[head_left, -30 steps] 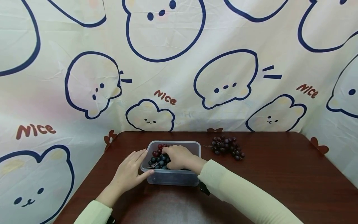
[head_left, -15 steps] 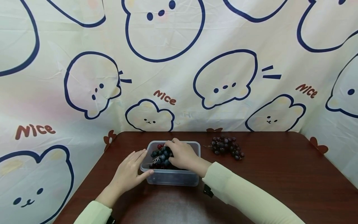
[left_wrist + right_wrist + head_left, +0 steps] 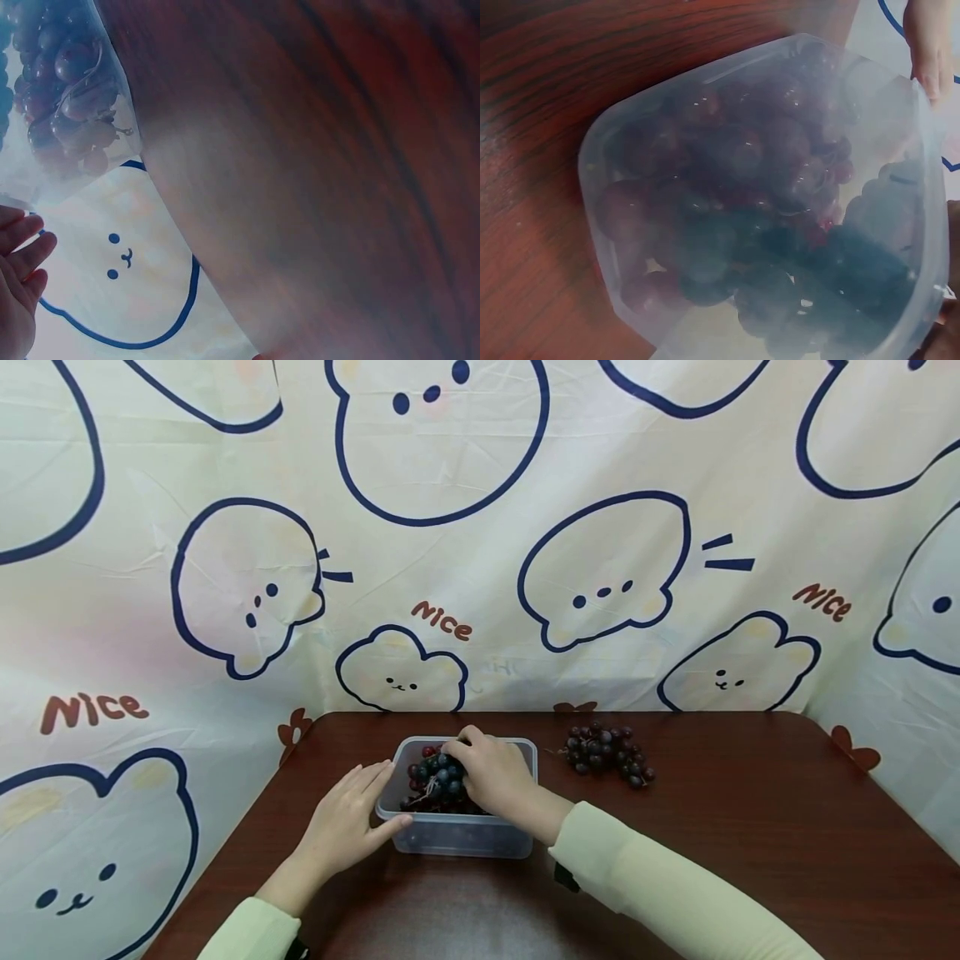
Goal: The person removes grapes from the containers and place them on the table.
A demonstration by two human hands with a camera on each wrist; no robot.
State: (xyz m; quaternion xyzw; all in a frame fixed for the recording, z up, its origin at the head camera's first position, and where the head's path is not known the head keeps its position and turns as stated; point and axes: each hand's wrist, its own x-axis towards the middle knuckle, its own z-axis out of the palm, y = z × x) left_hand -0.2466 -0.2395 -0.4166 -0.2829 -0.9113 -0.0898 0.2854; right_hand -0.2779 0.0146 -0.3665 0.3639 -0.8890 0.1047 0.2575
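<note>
A clear plastic box (image 3: 463,839) stands on the table with red and dark grapes inside, seen through its wall in the right wrist view. My left hand (image 3: 341,822) rests along the box's left side, fingers extended and thumb at the front rim. In the left wrist view its fingers (image 3: 26,251) show at the lower left. My right hand (image 3: 495,777) reaches over the box's right part, fingers curled on a bunch of blue-black grapes (image 3: 444,777). Its fingertips are partly hidden among the grapes. Redder grapes (image 3: 735,150) lie in the box.
A second bunch of dark purple grapes (image 3: 606,756) lies on the brown table (image 3: 735,827), right of the box. A printed cloth (image 3: 480,560) with cartoon bears hangs behind and at the sides.
My right hand has risen slightly and drawn right, tugging the dark grapes; the bunch came up, then shifted a little right. The left hand has stayed on the box.
</note>
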